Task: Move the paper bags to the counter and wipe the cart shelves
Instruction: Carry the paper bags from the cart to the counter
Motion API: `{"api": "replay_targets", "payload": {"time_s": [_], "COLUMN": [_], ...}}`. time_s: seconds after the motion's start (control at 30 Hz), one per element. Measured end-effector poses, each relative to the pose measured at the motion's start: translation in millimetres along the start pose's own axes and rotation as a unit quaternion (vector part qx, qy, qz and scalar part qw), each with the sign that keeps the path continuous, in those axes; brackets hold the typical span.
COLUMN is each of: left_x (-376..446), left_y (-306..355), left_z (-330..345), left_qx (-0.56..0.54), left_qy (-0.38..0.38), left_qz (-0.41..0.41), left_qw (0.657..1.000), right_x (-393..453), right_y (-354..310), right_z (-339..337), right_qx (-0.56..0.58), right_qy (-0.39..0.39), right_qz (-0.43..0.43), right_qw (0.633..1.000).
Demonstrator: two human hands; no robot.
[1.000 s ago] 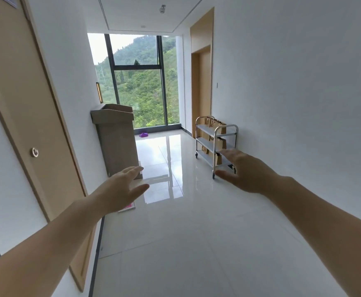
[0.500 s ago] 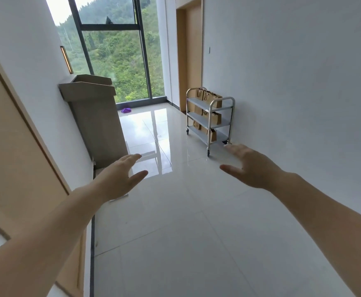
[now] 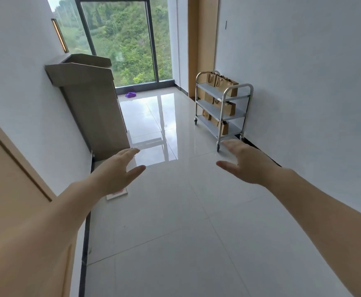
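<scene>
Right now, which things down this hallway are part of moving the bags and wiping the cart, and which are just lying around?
Part of the job:
paper bags on all three shelves
metal cart
counter on the left wall

Just lying around:
purple item on the floor by the window
flat white thing on the floor beside the left hand

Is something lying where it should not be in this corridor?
Yes. A small purple thing lies loose on the floor by the window, and a flat white item lies on the floor at the left wall. The paper bags stand upright on the cart.
</scene>
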State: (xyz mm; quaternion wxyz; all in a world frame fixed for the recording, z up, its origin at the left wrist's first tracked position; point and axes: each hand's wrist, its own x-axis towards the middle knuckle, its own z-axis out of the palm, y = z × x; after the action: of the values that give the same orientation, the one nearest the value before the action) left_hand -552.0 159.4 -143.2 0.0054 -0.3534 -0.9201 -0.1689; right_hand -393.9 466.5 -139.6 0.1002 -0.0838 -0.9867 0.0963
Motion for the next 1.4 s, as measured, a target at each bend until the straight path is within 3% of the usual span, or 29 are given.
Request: {"api": "replay_targets", "payload": {"time_s": [0.5, 1.0, 1.4], "left_x": [242, 502, 669], "left_y": [-47, -203, -267], "left_z": [36, 31, 63], "left_qx": [-0.020, -0.032, -0.027], "left_qy": [-0.002, -0.046, -0.079], "left_qz": [-0.031, 0.017, 0.050], "left_qw": [0.999, 0.998, 0.995], "right_x": [254, 507, 658], "right_y": [92, 93, 145], "right_z": [29, 90, 129], "right_qx": [-0.001, -0.016, -0.048], "right_qy": [-0.051, -0.050, -0.068], "right_qz": [-0.019, 0.046, 0.061], "right_qw": [0.999, 0.998, 0.995]}}
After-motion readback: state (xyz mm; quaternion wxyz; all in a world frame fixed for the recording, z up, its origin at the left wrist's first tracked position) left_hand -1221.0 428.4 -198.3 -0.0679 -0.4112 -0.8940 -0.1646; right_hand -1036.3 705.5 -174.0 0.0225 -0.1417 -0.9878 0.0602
